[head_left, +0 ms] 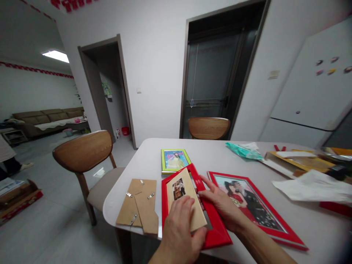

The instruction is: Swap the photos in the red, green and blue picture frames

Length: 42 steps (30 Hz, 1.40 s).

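A red picture frame [216,231] lies tilted at the table's near edge. Inside it, at an angle, sits a cream board [196,214] with a small photo [179,189] on its face. My left hand [183,227] grips the board's lower part, fingers across its face and thumb along the near edge. On the frame's right side, my right hand [220,201] is closed, its fingertips close to the board's edge and partly hidden. To the left lies a brown backing board [128,201] with metal clips and a fold-out stand [147,214].
Behind the red frame lies a green-framed picture [175,161]. A larger red-framed portrait [250,205] is at right. Teal packaging [244,150], white paper [310,185] and a yellow envelope [305,161] clutter the table's right side. Wooden chairs [84,152] stand around the white table [154,145].
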Each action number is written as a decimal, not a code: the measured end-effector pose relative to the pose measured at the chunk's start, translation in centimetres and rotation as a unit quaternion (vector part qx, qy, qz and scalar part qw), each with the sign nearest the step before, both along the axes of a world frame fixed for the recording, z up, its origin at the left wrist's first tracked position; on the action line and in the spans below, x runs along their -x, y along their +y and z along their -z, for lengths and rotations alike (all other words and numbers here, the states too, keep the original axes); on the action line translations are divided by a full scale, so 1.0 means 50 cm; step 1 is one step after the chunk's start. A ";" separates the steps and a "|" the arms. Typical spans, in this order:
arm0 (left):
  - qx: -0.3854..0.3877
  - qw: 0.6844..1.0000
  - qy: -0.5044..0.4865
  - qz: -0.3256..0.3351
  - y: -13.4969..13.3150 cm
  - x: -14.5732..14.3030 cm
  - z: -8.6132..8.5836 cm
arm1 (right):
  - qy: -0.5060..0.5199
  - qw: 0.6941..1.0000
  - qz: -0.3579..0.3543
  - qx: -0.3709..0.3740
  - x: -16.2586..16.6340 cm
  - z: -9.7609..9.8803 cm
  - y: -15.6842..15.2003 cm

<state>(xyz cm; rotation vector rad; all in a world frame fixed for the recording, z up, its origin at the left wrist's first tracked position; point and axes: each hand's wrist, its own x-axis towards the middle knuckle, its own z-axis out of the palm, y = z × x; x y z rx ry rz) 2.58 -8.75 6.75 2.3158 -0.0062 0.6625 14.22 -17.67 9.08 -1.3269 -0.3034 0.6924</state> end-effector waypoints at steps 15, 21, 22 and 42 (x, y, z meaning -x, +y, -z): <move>0.397 0.895 0.028 -0.204 0.203 0.087 0.087 | -0.509 0.714 -0.026 0.480 -0.071 0.115 -0.025; 0.159 0.952 0.136 -0.225 0.199 0.111 0.101 | -0.535 0.681 -0.032 0.498 -0.069 0.119 -0.024; 0.092 0.955 0.152 -0.237 0.195 0.115 0.095 | -0.545 0.682 -0.021 0.487 -0.068 0.118 -0.025; -0.125 0.988 0.029 -0.090 0.148 0.068 0.077 | -0.033 0.991 -0.117 -0.062 0.078 0.042 0.137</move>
